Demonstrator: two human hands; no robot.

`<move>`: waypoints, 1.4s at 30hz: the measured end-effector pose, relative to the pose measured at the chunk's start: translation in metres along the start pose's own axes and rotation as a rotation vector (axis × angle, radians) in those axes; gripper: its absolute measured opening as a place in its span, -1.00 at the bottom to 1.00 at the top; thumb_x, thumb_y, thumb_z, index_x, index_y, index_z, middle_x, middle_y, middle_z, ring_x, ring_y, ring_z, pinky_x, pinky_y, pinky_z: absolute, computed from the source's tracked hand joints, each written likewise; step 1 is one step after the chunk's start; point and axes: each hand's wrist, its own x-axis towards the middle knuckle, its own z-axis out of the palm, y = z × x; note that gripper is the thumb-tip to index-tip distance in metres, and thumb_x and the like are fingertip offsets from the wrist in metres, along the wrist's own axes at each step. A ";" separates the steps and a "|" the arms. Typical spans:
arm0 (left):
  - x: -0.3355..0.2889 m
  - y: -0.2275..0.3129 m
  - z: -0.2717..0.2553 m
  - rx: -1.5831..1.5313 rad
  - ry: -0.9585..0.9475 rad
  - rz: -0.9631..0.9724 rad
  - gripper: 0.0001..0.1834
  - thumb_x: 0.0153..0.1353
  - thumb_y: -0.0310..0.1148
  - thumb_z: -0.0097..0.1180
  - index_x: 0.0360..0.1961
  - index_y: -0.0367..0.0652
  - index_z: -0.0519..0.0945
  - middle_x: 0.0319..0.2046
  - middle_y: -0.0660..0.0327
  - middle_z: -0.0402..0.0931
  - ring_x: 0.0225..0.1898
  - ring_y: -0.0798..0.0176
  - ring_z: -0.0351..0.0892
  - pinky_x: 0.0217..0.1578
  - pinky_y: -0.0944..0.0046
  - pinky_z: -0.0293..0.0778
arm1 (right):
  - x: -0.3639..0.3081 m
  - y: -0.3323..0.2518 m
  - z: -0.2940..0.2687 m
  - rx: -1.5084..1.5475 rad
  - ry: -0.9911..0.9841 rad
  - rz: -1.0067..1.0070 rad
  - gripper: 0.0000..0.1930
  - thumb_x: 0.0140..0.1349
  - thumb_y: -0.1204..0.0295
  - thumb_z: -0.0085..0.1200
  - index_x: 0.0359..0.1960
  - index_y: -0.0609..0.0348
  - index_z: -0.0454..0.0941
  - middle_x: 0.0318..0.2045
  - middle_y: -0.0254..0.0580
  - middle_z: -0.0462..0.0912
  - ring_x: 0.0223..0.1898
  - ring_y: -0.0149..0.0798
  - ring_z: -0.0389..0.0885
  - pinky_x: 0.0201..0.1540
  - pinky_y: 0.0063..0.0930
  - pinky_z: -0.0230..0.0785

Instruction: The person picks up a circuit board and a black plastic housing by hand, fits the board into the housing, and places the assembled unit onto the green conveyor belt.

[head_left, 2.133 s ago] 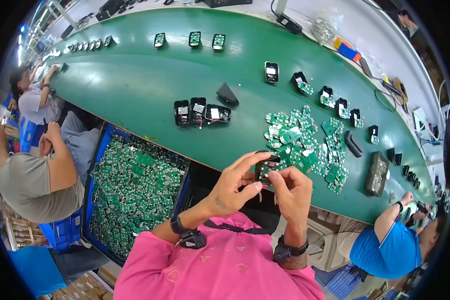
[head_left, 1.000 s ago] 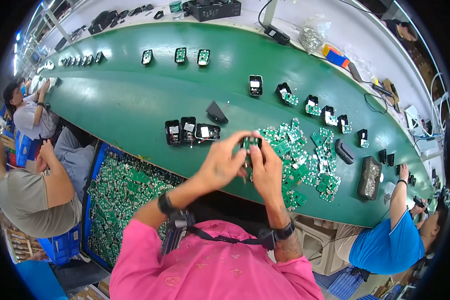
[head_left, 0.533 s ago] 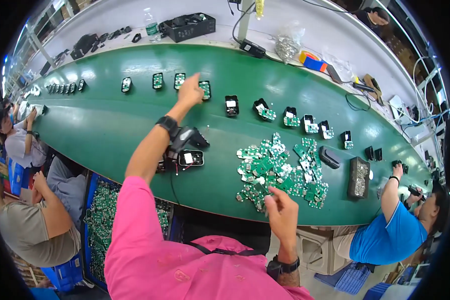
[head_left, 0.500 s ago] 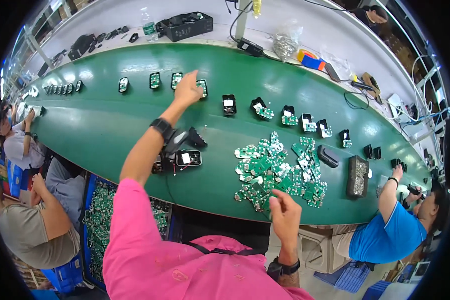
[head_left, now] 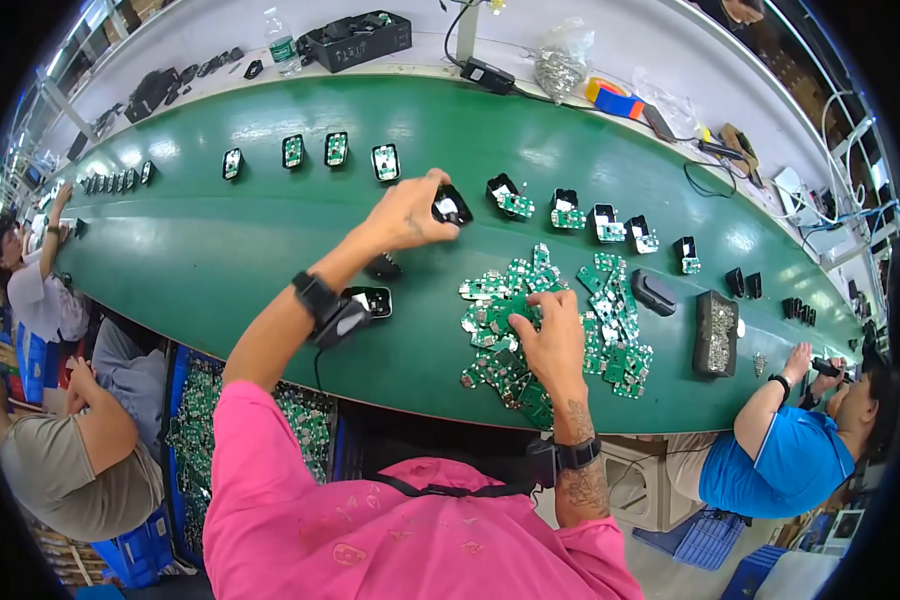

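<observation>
Green circuit boards [head_left: 260, 425], nearest of all, packed into a blue-rimmed bin [head_left: 181, 372] below the table edge; more in a loose heap [head_left: 492, 320] on the green table [head_left: 240, 310], probably spread close to the right hand [head_left: 555, 345] for easy picking. Right thumb and forefinger low over that heap, narrowly apart; impossible to tell whether pinching a board. Half a second ago, at the heap's near edge; now farther in.

Just beside the left wrist, a lidless case [head_left: 372, 300] lying face up, likely parked out of the way.

Farther out, black housing [head_left: 451, 206] gripped in the left hand [head_left: 410, 215], thumb and fingers closed across its sides, perhaps to leave the hollow face and its white patch uncovered. Slightly tilted; cannot tell whether clear of the table. Earlier, left hand at the neighbouring board-filled housing [head_left: 386, 163]; now away from that one and around the next to the right.

Beyond, to the right, housings with overhanging boards [head_left: 607, 223]; to the left, housings with boards inside [head_left: 292, 151], spaced apart, apparently to keep the two kinds separate and each easy to lift.

Farthest, on the back shelf, bottle [head_left: 282, 48], black box [head_left: 360, 42] and clear bag of small parts [head_left: 563, 65], seemingly set back to spare table space.
</observation>
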 end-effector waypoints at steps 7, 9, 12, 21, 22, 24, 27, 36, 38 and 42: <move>-0.116 0.080 -0.005 -0.752 -0.023 -0.146 -0.22 -0.09 -0.35 0.38 0.23 -0.27 0.41 0.01 0.06 0.52 -0.08 0.18 0.62 0.02 0.17 0.56 | -0.007 -0.003 -0.023 0.478 0.009 0.103 -0.72 0.20 0.54 0.25 -0.07 0.29 0.53 -0.57 -0.34 0.51 -0.59 -0.53 0.46 -0.53 -0.55 0.31; -0.139 0.089 0.005 -0.889 -0.023 -0.225 -0.17 -0.08 -0.43 0.38 0.30 -0.23 0.36 0.08 0.15 0.46 0.00 0.27 0.56 0.07 0.22 0.51 | -0.016 0.006 -0.024 0.671 0.001 0.177 -0.74 0.21 0.55 0.23 -0.06 0.32 0.55 -0.52 -0.32 0.56 -0.54 -0.50 0.53 -0.48 -0.56 0.38; -0.160 0.107 0.020 -0.992 0.041 -0.324 -0.15 -0.09 -0.48 0.38 0.31 -0.27 0.33 0.10 0.18 0.44 0.03 0.32 0.51 0.11 0.26 0.46 | -0.034 0.007 -0.038 0.973 -0.072 0.240 -0.78 0.25 0.59 0.17 -0.08 0.38 0.60 -0.40 -0.21 0.66 -0.40 -0.40 0.68 -0.32 -0.56 0.56; -0.170 0.133 0.042 -0.698 0.147 -0.233 -0.21 -0.11 -0.41 0.41 0.21 -0.33 0.39 0.02 0.00 0.51 -0.08 0.13 0.64 -0.01 0.19 0.59 | -0.077 -0.018 -0.059 1.147 -0.030 0.245 -0.84 0.33 0.52 0.13 -0.44 0.30 0.59 -0.64 -0.29 0.57 -0.72 -0.56 0.40 -0.71 -0.67 0.12; -0.170 0.135 0.042 -0.664 0.148 -0.240 -0.20 -0.12 -0.41 0.41 0.21 -0.32 0.38 0.02 -0.01 0.50 -0.08 0.12 0.64 -0.01 0.18 0.60 | -0.080 -0.030 -0.059 1.097 -0.075 0.199 -0.84 0.33 0.53 0.13 -0.44 0.30 0.60 -0.66 -0.31 0.56 -0.73 -0.56 0.38 -0.72 -0.66 0.10; -0.172 0.140 0.043 -0.626 0.149 -0.246 -0.19 -0.13 -0.42 0.41 0.22 -0.31 0.38 0.02 -0.02 0.50 -0.08 0.11 0.64 0.00 0.17 0.60 | -0.082 -0.043 -0.055 1.121 -0.049 0.207 -0.83 0.32 0.52 0.16 -0.45 0.30 0.61 -0.66 -0.34 0.55 -0.72 -0.58 0.36 -0.70 -0.66 0.08; -0.172 0.145 0.044 -0.593 0.152 -0.198 -0.19 -0.14 -0.42 0.41 0.22 -0.28 0.39 0.02 -0.01 0.50 -0.09 0.11 0.64 -0.01 0.15 0.61 | -0.079 -0.045 -0.048 1.011 -0.010 0.165 -0.80 0.31 0.45 0.21 -0.46 0.30 0.63 -0.66 -0.39 0.54 -0.71 -0.61 0.35 -0.70 -0.68 0.06; -0.177 0.147 0.050 -0.643 0.150 -0.231 -0.18 -0.17 -0.49 0.40 0.21 -0.30 0.38 -0.01 -0.01 0.50 -0.17 0.12 0.67 -0.09 0.20 0.64 | -0.084 -0.044 -0.048 0.998 -0.071 0.195 -0.77 0.32 0.41 0.23 -0.49 0.27 0.63 -0.67 -0.44 0.51 -0.67 -0.65 0.35 -0.65 -0.70 0.04; -0.176 0.151 0.047 -0.635 0.125 -0.254 -0.18 -0.18 -0.51 0.40 0.22 -0.30 0.38 -0.03 0.00 0.50 -0.18 0.15 0.68 -0.10 0.21 0.64 | -0.082 -0.045 -0.048 0.978 -0.069 0.191 -0.76 0.32 0.40 0.22 -0.49 0.27 0.63 -0.67 -0.45 0.50 -0.66 -0.65 0.34 -0.64 -0.70 0.04; -0.175 0.157 0.044 -0.654 0.133 -0.270 -0.18 -0.16 -0.52 0.40 0.23 -0.28 0.38 0.00 0.03 0.48 -0.17 0.19 0.68 -0.08 0.23 0.65 | -0.080 -0.038 -0.042 0.866 -0.044 0.166 -0.75 0.33 0.40 0.22 -0.50 0.28 0.62 -0.66 -0.47 0.50 -0.63 -0.65 0.33 -0.61 -0.68 0.05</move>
